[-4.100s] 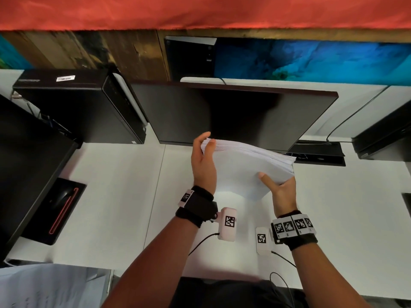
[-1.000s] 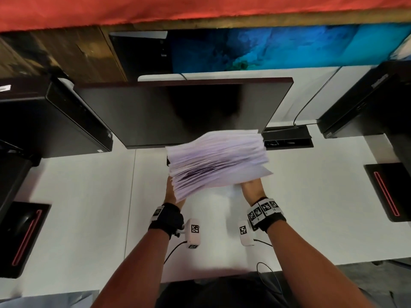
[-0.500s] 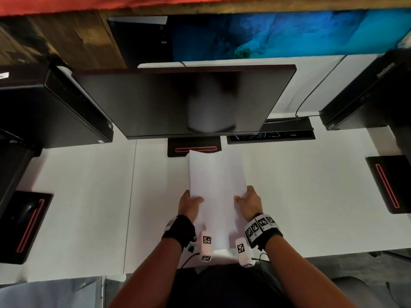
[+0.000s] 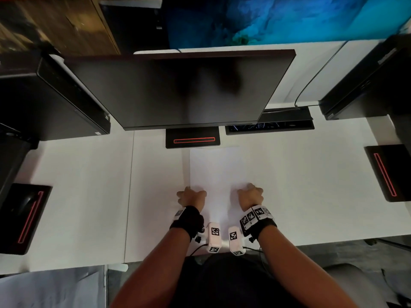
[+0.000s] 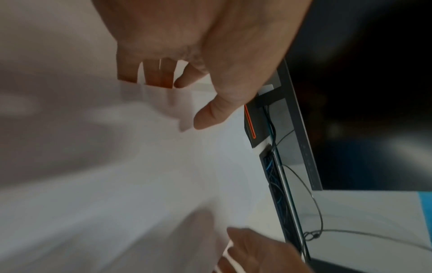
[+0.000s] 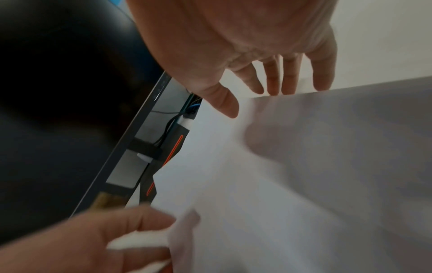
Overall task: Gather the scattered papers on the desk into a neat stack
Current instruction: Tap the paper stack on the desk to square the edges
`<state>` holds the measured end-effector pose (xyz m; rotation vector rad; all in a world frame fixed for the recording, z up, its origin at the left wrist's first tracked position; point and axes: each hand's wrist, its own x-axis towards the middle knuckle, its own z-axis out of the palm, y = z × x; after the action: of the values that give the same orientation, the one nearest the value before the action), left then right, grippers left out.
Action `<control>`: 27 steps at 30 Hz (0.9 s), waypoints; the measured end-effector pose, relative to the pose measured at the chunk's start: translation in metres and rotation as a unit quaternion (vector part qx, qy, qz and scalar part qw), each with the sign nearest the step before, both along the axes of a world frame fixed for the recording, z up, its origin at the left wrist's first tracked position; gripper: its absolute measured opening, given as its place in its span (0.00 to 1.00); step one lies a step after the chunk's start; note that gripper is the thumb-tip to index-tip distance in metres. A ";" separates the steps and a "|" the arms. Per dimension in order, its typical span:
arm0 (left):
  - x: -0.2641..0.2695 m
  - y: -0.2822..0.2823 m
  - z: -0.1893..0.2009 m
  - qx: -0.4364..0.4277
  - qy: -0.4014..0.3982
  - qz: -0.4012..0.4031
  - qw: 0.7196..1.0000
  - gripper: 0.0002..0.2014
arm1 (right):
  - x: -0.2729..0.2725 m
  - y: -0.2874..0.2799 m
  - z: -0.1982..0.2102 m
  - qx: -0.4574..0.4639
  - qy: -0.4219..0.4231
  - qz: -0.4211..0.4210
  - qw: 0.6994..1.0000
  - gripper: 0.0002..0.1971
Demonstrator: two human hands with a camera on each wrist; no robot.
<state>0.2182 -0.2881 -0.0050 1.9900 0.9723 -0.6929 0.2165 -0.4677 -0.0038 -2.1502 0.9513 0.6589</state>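
As the stack [image 4: 216, 170] lies flat, hands [image 4: 191, 196] [image 4: 250, 195] flank it.

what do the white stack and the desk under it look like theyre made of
Stack: plain white paper, matte; thin edges show in the wrist views. Desk: smooth white, likely laminated board, with a straight seam between panels; can't be sure.
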 end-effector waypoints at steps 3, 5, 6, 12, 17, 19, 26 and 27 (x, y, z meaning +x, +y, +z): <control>-0.002 0.003 -0.002 -0.008 0.012 0.009 1.000 0.25 | 0.000 -0.002 -0.003 0.014 0.018 -0.003 1.000 0.28; -0.003 -0.001 -0.003 -0.013 0.019 0.008 1.000 0.24 | -0.002 -0.002 -0.004 0.013 0.018 -0.002 1.000 0.29; -0.003 -0.005 -0.003 -0.015 0.021 0.004 1.000 0.25 | -0.003 -0.005 -0.004 0.010 0.015 -0.007 1.000 0.29; 0.008 -0.078 -0.004 -0.056 0.019 -0.031 0.998 0.27 | 0.003 -0.076 0.000 -0.036 0.020 -0.050 0.998 0.29; 0.022 -0.184 0.003 -0.103 0.029 -0.063 0.992 0.34 | 0.012 -0.181 0.006 -0.063 0.030 -0.088 0.994 0.29; 0.027 -0.225 0.004 -0.124 0.031 -0.072 0.989 0.37 | 0.017 -0.223 0.005 -0.068 0.026 -0.100 0.992 0.27; 0.043 -0.326 -0.014 -0.138 0.047 -0.123 0.982 0.38 | 0.035 -0.358 -0.043 -0.060 0.016 -0.142 0.988 0.35; 0.045 -0.332 -0.012 -0.126 0.048 -0.125 0.983 0.38 | 0.038 -0.360 -0.038 -0.059 0.014 -0.140 0.988 0.35</control>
<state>0.2634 -0.6203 -0.0170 1.8814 0.6563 -1.0065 0.2543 -0.8280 -0.0417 -2.0571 1.3080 0.5057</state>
